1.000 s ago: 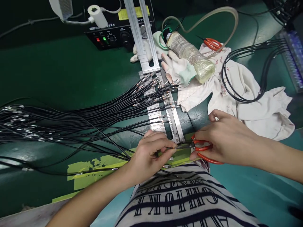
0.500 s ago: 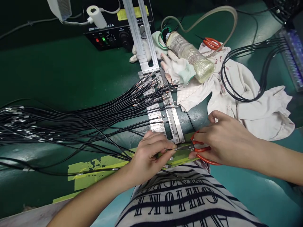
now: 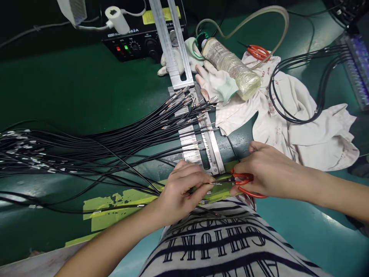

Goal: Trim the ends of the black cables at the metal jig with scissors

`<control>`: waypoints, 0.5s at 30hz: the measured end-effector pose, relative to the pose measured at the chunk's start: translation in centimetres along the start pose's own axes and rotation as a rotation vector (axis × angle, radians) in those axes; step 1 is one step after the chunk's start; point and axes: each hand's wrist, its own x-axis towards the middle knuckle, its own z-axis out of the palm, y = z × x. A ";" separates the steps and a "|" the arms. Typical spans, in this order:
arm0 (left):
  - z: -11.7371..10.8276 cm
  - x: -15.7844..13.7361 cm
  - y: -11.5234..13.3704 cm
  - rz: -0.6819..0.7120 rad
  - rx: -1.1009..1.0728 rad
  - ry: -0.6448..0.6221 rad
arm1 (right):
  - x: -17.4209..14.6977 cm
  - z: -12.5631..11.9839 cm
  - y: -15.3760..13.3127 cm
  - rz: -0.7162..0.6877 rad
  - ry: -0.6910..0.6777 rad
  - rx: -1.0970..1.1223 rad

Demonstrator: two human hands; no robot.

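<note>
Near the table's front edge, my left hand point(image 3: 188, 188) pinches a thin black cable whose metal-tipped end point(image 3: 215, 183) sticks out past the fingertips. Opposite it, my right hand point(image 3: 266, 173) is wrapped round the red handles of a pair of scissors point(image 3: 243, 180). The blades point left and lie close to the cable tip; whether they touch it I cannot tell. Just beyond my hands, a bundle of black cables point(image 3: 129, 132) with metal ends rests across a slotted metal fixture point(image 3: 213, 148).
A black control box point(image 3: 135, 42) stands at the back. Gloves point(image 3: 219, 82), a wrapped bottle point(image 3: 230, 67), white cloths point(image 3: 305, 138) and another red-handled tool point(image 3: 258, 52) lie at the back right. Coiled black cables point(image 3: 317, 111) lead to a rack point(image 3: 356, 71). Yellow tape point(image 3: 100, 223) covers the front edge.
The scissors' blades have opened and shifted slightly up, and the cable's metal tip shows more clearly. My right hand has moved a little; my left hand stays almost in place.
</note>
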 end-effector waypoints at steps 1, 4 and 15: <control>0.0 0.0 0.0 -0.006 -0.003 -0.006 | 0.0 -0.1 0.1 0.002 0.007 0.026; -0.1 0.0 0.0 -0.018 -0.002 -0.015 | 0.0 -0.5 0.2 -0.004 0.025 0.017; 0.1 0.0 0.0 -0.013 0.027 -0.012 | -0.4 0.0 -0.6 -0.053 0.047 -0.224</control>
